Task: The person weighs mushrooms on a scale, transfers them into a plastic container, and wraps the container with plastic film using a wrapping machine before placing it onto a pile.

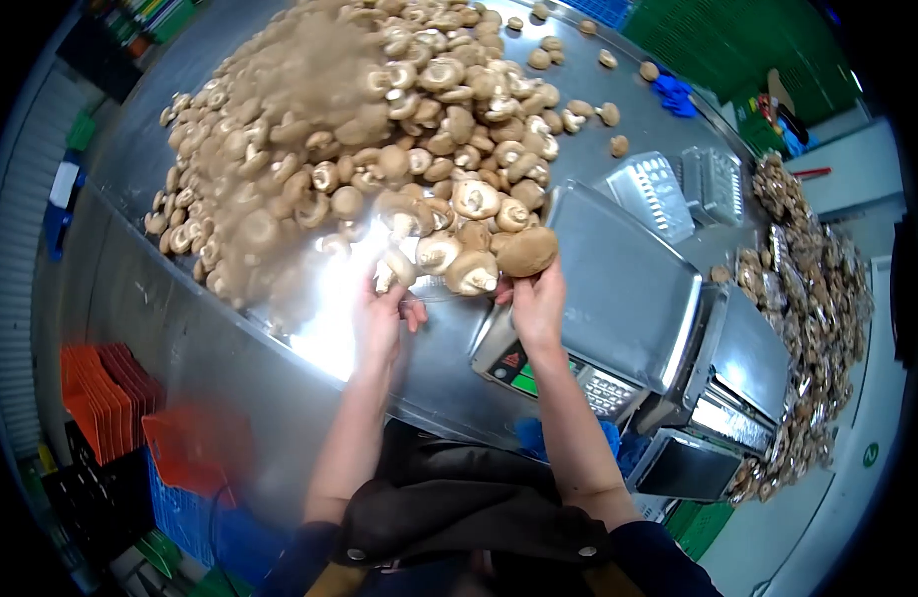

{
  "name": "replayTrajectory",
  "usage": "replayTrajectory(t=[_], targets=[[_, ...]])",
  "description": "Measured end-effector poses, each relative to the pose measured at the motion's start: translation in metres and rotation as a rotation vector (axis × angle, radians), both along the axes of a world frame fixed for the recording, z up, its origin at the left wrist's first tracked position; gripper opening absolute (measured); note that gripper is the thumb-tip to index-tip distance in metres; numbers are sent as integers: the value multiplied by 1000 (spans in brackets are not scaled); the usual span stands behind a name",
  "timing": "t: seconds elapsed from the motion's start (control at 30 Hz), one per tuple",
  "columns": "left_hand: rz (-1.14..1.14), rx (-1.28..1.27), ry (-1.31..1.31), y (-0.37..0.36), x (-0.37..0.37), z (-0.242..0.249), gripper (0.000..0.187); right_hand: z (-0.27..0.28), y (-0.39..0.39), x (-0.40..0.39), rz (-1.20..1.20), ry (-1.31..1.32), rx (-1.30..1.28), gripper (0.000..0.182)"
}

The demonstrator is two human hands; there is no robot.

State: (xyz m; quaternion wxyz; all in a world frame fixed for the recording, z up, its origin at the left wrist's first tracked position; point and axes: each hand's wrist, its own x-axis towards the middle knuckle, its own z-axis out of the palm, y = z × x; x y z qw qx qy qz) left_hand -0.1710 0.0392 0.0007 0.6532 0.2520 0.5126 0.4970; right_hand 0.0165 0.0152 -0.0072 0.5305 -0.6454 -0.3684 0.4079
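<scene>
A brown-capped mushroom [395, 267] with its pale stem showing sits at the fingertips of my left hand [383, 316], whose fingers are curled. My right hand [538, 303] grips a large brown mushroom [527, 252], cap upward, from below and the side. Between the hands is a close cluster of mushrooms [473, 273], several with stems up. Something clear and shiny shows under this cluster, but I cannot make out whether it is a tray. Beyond lies a big heap of mushrooms [419, 129] on the metal table [280, 343].
A weighing scale [618, 289] stands to the right, beside a second machine [742, 358]. Clear plastic trays [650, 194] lie behind it. Wrapped mushroom packs [812, 298] are piled at far right. Orange crates [105, 398] stand at lower left. A blue glove-like item [675, 96] lies near the back edge.
</scene>
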Motion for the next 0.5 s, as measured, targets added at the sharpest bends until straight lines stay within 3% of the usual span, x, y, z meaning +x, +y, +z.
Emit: replayTrajectory(t=[0.07, 0.27, 0.3, 0.4, 0.43, 0.5], targets=[[-176, -6, 13, 0, 20, 1, 57, 8, -16, 27, -87, 50, 87, 44], [-656, 172, 327, -6, 106, -4, 48, -4, -79, 124, -237, -87, 105, 48], [-739, 179, 383, -8, 121, 1, 56, -6, -89, 137, -258, -108, 87, 49], [-739, 354, 536, -25, 156, -3, 52, -17, -116, 165, -294, -121, 53, 54], [-764, 574, 794, -26, 162, -14, 56, -20, -122, 171, -301, -115, 47, 56], [-731, 642, 894, -33, 168, -17, 60, -17, -129, 178, -305, -167, 39, 59]])
